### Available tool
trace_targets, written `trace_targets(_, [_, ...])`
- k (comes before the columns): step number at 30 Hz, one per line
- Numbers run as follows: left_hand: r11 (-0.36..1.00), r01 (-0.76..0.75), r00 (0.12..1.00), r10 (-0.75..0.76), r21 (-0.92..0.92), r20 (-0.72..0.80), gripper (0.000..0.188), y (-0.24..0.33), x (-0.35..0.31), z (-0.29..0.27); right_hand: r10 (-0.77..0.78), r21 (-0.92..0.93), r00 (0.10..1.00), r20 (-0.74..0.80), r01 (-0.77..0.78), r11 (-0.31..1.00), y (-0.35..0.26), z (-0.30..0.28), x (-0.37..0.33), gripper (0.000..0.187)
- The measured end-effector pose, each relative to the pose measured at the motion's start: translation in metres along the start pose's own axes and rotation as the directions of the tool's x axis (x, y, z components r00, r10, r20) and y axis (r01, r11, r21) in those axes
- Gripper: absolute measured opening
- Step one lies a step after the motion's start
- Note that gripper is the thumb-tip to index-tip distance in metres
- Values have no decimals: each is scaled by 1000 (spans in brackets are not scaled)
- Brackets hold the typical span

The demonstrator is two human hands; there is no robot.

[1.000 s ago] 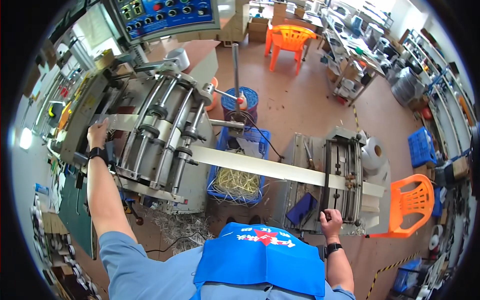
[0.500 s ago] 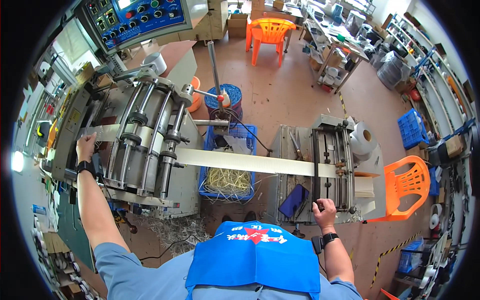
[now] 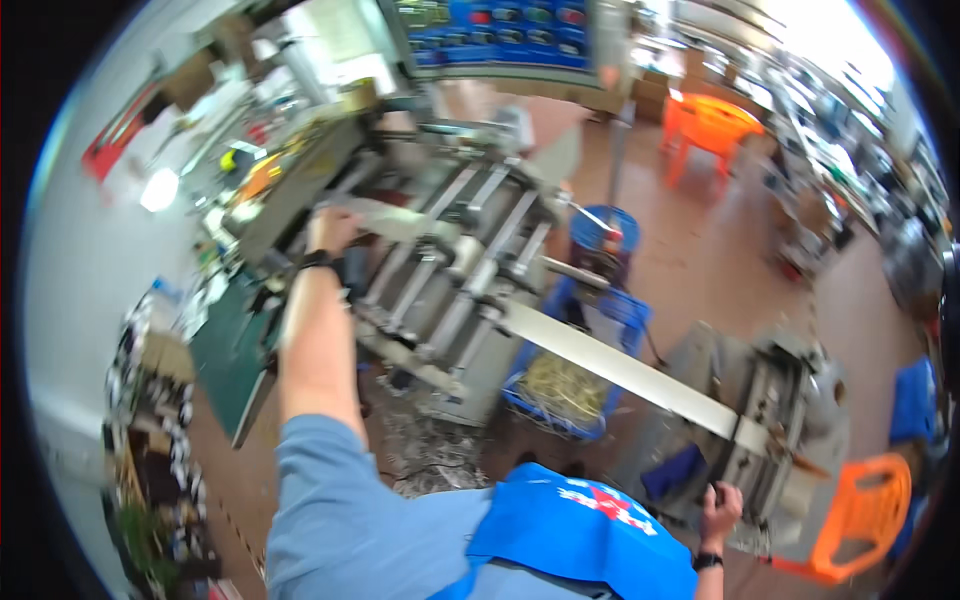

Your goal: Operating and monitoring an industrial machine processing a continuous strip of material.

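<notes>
My left hand [image 3: 335, 230] reaches to the far left end of the roller machine [image 3: 470, 270], beside the pale strip [image 3: 385, 217] that enters its rollers. Motion smears its fingers, so its grip does not show. The strip leaves the rollers and runs as a white band [image 3: 625, 375] down to a metal stand [image 3: 795, 385] with guide bars at the right. Near the front end of the stand's dark crossbar is my right hand [image 3: 720, 512], its fingers partly raised; blur hides whether they touch the bar. A dark blue phone [image 3: 672, 472] lies on the stand beside it.
Under the band stands a blue basket [image 3: 560, 430] of yellowish shreds. A blue control panel [image 3: 500, 35] hangs over the back. Orange chairs stand at right [image 3: 865, 515] and far back [image 3: 712, 125]. A green board [image 3: 230, 350] leans left, and scrap [image 3: 425, 440] covers the floor.
My view has swung left and tilted, so the machine and stand appear shifted right and rotated. The picture is now blurred. My left hand stays by the machine's left end; my right-hand fingers look more raised.
</notes>
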State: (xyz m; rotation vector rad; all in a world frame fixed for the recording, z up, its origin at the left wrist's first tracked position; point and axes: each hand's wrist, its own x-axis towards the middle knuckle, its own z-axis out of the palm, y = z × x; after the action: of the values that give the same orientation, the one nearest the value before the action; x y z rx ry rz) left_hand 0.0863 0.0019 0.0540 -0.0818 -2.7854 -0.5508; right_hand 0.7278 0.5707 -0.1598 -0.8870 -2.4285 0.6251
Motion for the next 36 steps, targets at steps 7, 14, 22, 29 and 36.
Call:
trace_targets(7, [994,77,997,-77,-80,-6,27,4,0,0,12,24,1000,14,-12,1000,10,7,-4,15])
trace_targets(14, [979,164,986,-164,-118,12,31,13,-7,-2,62,-29,997,35,-61,998,6,9,-3,15])
trace_targets(22, [959,282,957,-284,30,62,35,26,-9,-18,-30,5,999,-29,30,1000,-6,5,-1,16])
trace_targets(29, [744,644,764,-613,179,-200,26,28,-31,-41,38,-2,999,28,-38,999,9,8,-3,16])
trace_targets(36, [762,181,962,-268,621,48,38,-59,5,0,15,16,1000,2,-15,1000,-4,3,2,17])
